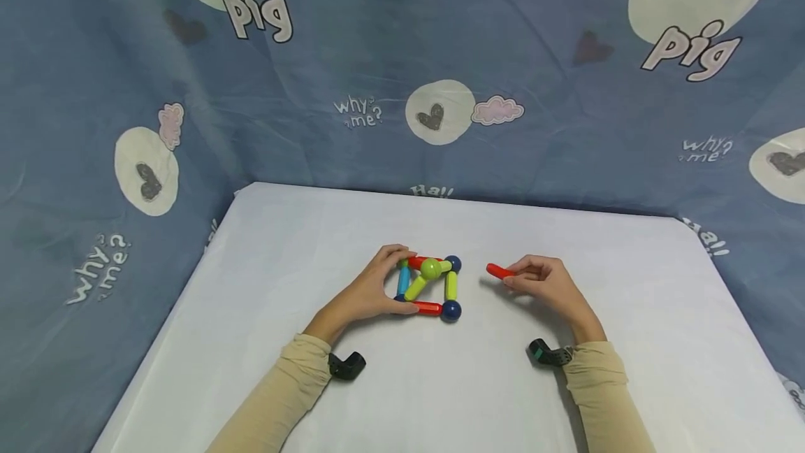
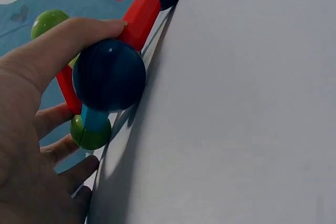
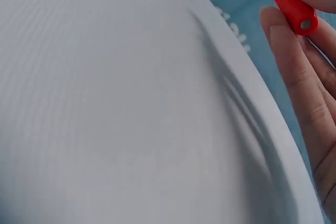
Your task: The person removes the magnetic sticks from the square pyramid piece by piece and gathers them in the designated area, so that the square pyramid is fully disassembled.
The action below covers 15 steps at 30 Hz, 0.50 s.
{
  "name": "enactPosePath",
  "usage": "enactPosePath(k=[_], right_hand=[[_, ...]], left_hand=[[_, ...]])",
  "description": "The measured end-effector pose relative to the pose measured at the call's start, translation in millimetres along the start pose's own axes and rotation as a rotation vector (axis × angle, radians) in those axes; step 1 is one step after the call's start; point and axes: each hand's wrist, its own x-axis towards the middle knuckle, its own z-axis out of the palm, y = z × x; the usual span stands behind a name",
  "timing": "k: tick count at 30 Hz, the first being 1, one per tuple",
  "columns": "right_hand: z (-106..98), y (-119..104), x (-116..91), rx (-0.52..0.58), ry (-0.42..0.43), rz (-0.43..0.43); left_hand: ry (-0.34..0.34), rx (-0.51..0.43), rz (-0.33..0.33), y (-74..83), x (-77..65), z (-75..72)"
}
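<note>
A square frame of magnetic building rods and balls lies on the table. It has red rods [image 1: 430, 308] at front and back, a blue rod [image 1: 403, 281] on the left and a yellow-green rod [image 1: 451, 286] on the right. Dark blue balls [image 2: 109, 75] join several corners. A green ball [image 1: 430, 269] sits raised on two slanting yellow-green rods. My left hand [image 1: 376, 286] grips the frame from its left, thumb on the front red rod, fingers at the back. Right of the frame, my right hand [image 1: 546, 284] pinches a loose red rod [image 3: 290, 2], whose metal end shows.
A white table [image 1: 302, 229] lies under both hands. Behind it and along the left hangs a blue printed cloth [image 1: 352, 33]. Each wrist wears a black camera strap, one by the left sleeve [image 1: 295, 376].
</note>
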Motion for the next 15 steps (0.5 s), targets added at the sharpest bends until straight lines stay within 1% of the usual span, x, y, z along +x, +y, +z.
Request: enactPosePath(k=[3,6,12,15], right_hand=[[7,-12,13,-0.027,0.000,-0.010],[14,-29,33,-0.087,-0.012,-0.029],[28,-66,84,-0.196,-0.030,-0.076],[39,-79,110,-0.222,-0.034,-0.103]], left_hand=[[-0.006,0.019,0.009,3.0,-2.5,1.8],[-0.011,0.037,0.012,5.3,-6.1,2.8],[-0.008,0.045,0.013,7.0,-8.9,6.0],[-0.012,0.045,0.018,7.4,-8.8,8.7]])
